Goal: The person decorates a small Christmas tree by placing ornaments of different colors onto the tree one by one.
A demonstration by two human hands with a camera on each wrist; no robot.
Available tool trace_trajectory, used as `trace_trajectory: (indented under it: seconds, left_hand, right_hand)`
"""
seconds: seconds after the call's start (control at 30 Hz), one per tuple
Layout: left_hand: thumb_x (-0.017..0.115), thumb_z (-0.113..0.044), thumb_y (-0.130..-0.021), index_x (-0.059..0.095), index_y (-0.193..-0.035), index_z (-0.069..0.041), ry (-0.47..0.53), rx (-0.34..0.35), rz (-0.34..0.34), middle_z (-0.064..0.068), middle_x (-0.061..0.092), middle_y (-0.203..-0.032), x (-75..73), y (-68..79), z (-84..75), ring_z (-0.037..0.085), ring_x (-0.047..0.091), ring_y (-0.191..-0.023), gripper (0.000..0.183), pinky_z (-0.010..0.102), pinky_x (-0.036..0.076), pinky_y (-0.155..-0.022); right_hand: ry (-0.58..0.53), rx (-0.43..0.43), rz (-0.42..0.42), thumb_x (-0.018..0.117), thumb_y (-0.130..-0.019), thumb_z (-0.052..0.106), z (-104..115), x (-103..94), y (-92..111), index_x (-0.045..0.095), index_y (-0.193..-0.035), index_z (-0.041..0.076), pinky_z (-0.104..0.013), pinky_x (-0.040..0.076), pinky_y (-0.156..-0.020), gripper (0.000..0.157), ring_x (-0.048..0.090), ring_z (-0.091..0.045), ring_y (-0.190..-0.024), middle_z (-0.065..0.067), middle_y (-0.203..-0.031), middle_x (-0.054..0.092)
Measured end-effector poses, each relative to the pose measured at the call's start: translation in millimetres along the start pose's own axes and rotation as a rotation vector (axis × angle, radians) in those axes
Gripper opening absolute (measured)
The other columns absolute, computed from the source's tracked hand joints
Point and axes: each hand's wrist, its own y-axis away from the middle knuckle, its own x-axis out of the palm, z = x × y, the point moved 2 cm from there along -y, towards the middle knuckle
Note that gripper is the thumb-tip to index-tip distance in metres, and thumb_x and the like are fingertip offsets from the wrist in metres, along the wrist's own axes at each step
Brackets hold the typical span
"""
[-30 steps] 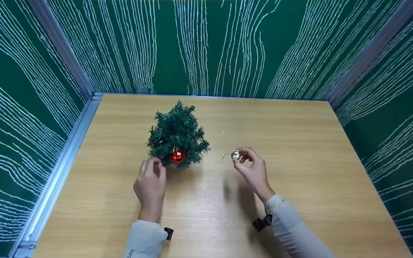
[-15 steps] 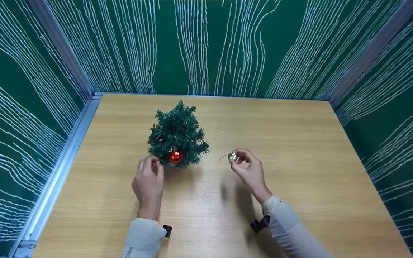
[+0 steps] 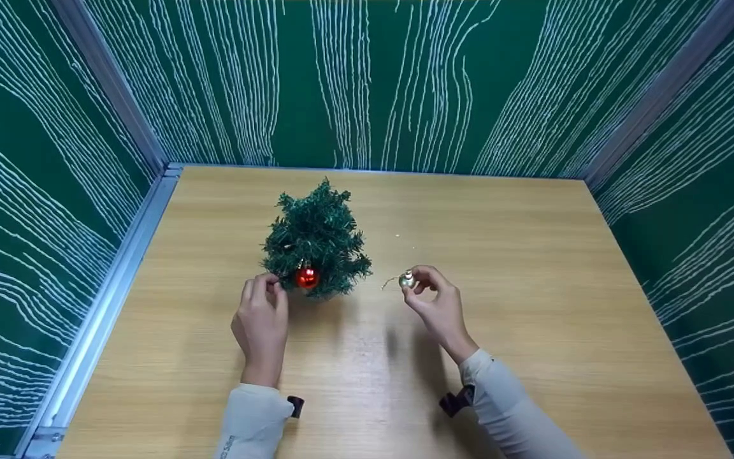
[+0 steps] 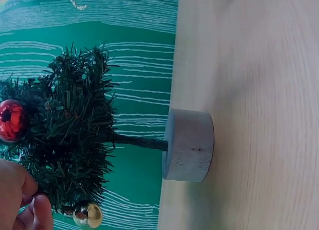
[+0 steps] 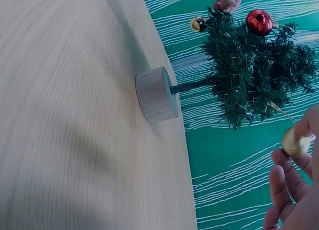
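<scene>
A small green Christmas tree stands on a round grey base, left of the table's middle. My left hand pinches a branch at its lower left side. From the front hangs a shiny red bauble. Beside my left fingertips, a gold bauble shows on the tree in the left wrist view; the head view hides it. To the right of the tree, my right hand holds another gold bauble between thumb and fingers. Its thin loop of string sticks out toward the tree, apart from the branches.
The wooden table is bounded by green walls with white wavy lines at the back and sides. A metal rail runs along the left edge. Tiny pale specks lie behind the right hand.
My right hand has moved slightly left with the gold bauble, nearer the tree. The tree has turned a little, its red bauble shifting left, and my left hand has edged left and back with the branch.
</scene>
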Motion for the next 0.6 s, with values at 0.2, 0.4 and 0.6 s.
trace_trajectory:
  seconds: [0.2,0.4,0.6]
  left_hand:
    - [0.064,-0.016,-0.093,0.066,-0.097,-0.012,0.011,0.004,0.001,0.003,0.064,-0.088,1.3,2.4,0.8,0.02,0.061,-0.062,0.006,0.037,0.047,-0.049]
    - [0.065,-0.015,-0.092,0.066,-0.097,-0.013,0.024,0.0,0.002,0.003,0.064,-0.089,1.1,3.2,-0.2,0.02,0.062,-0.064,0.006,0.038,0.048,-0.05]
    - [0.065,-0.015,-0.092,0.067,-0.098,-0.013,0.028,-0.006,0.01,0.003,0.065,-0.09,0.2,4.0,-1.3,0.02,0.062,-0.066,0.006,0.038,0.049,-0.051]
  right_hand:
    - [-0.007,0.006,0.006,0.071,-0.079,-0.006,-0.1,1.0,0.6,0.066,-0.103,-0.003,-0.028,0.038,-0.081,0.024,0.06,-0.04,-0.078,-0.014,-0.088,0.069]
    - [-0.011,0.006,0.009,0.071,-0.079,-0.006,1.2,0.7,1.2,0.067,-0.102,-0.003,-0.028,0.037,-0.081,0.024,0.06,-0.037,-0.078,-0.014,-0.089,0.069]
    - [-0.009,0.006,0.006,0.071,-0.079,-0.006,1.6,1.3,1.5,0.067,-0.102,-0.004,-0.029,0.038,-0.082,0.024,0.06,-0.038,-0.078,-0.014,-0.09,0.07]
